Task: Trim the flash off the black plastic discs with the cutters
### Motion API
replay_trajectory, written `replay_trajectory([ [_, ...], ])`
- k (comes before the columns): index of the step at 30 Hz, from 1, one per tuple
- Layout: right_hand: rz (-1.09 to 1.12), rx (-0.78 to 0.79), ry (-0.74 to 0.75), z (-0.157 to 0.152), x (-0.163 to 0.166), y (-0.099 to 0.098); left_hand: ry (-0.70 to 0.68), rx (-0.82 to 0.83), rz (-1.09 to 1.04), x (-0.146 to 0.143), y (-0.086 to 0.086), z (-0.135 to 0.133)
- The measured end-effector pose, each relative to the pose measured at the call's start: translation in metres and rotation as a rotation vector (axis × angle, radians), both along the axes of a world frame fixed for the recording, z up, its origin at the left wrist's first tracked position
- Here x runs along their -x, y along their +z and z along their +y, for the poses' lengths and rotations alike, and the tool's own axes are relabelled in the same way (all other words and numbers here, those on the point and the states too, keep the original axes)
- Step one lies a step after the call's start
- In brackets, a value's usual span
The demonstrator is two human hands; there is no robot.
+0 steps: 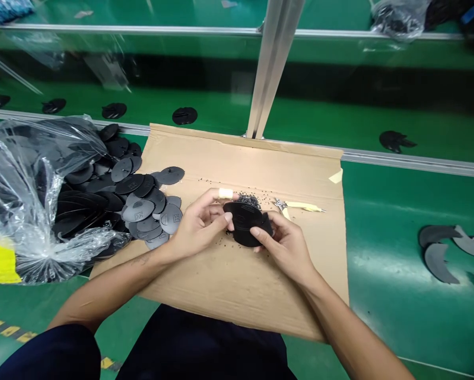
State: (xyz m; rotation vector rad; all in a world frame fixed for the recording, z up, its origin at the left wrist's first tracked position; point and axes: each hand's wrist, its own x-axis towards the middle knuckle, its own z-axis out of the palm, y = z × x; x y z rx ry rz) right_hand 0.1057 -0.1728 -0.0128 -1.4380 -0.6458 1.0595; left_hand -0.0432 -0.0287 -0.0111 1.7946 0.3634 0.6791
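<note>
My left hand, with a pale wrap on one finger, is closed on the left edge of a flat black plastic disc. My right hand grips dark plastic at the right side, thumb on top; whether this is the same disc or a second piece against it I cannot tell. Both hands are above a cardboard sheet. Just beyond the disc lies a small heap of black bits. Cutting pliers with pale yellow handles rest on the cardboard, right of the heap.
At left, many loose black discs spill from a clear plastic bag onto the cardboard. Curved dark pieces lie on the green table at right. A metal post rises behind the cardboard, and more black parts sit beyond the rail.
</note>
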Motion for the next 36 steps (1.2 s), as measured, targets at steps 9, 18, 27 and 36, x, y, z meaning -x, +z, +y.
replay_trajectory([
  [9,-0.029,-0.014,0.020,-0.002,0.004,-0.004,0.022,-0.452,0.082,0.000,0.001,-0.003],
  [18,-0.054,0.003,0.036,-0.003,0.003,-0.006,0.091,-0.482,0.040,0.003,-0.003,-0.006],
  [27,0.016,0.003,0.044,-0.002,0.003,-0.002,0.079,-0.174,-0.015,0.002,-0.006,-0.007],
  [36,0.073,-0.008,0.027,-0.001,0.005,-0.001,0.061,-0.351,0.041,0.005,-0.010,-0.010],
])
